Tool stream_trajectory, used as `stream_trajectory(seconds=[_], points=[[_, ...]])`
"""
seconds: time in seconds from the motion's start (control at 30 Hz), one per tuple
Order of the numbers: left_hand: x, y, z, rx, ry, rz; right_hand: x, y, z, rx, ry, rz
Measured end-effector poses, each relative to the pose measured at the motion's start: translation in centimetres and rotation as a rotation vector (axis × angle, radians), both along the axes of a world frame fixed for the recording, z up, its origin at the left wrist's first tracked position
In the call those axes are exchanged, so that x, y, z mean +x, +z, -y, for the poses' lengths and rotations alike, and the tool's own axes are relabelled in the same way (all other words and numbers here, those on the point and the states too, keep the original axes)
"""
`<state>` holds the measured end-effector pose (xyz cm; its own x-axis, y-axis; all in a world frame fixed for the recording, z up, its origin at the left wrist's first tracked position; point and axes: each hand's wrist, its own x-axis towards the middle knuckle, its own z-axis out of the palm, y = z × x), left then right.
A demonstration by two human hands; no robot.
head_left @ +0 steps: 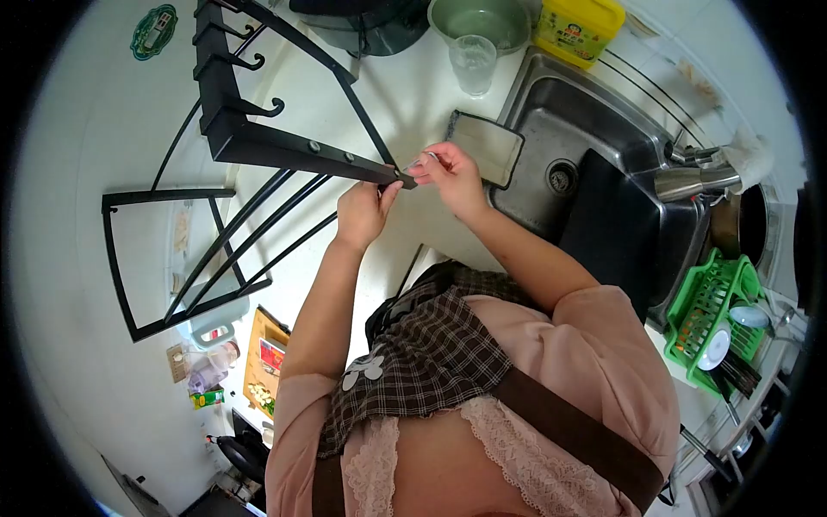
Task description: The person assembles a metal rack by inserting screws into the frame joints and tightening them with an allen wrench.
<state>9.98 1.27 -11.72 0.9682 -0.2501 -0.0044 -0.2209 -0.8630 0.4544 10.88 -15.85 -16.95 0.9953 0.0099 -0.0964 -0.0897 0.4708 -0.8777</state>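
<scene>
A black metal rack (284,148) with curled hooks and bolt heads along its beam stands over the white counter. My left hand (362,211) is closed around the near end of that beam, thumb pressed on its edge. At the same end, my right hand (452,177) pinches a thin, shiny bent tool (422,160), which looks like a hex key. Its tip is against or very near the beam; my fingers partly cover it. Several long black rods and a rectangular black frame (112,258) extend from the rack to the left.
Right of my hands is a steel sink (534,95) with a black board (612,233) in it. A dark-rimmed tray (487,142) lies by its edge. Behind stand a clear cup (473,67), a green basin (508,21) and a yellow jug (579,30). A green dish rack (711,310) is far right.
</scene>
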Motion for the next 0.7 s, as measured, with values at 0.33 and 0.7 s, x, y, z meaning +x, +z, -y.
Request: stream_trajectory(seconds=[0.33,0.7], points=[[-0.1,0.2,0.5,0.048,0.002,0.054,0.4,0.1,-0.3,0.06,0.043,-0.108],[-0.2,0.0,0.6,0.027,0.001,0.097,0.6,-1.0,-0.2,0.059,0.009,-0.066]])
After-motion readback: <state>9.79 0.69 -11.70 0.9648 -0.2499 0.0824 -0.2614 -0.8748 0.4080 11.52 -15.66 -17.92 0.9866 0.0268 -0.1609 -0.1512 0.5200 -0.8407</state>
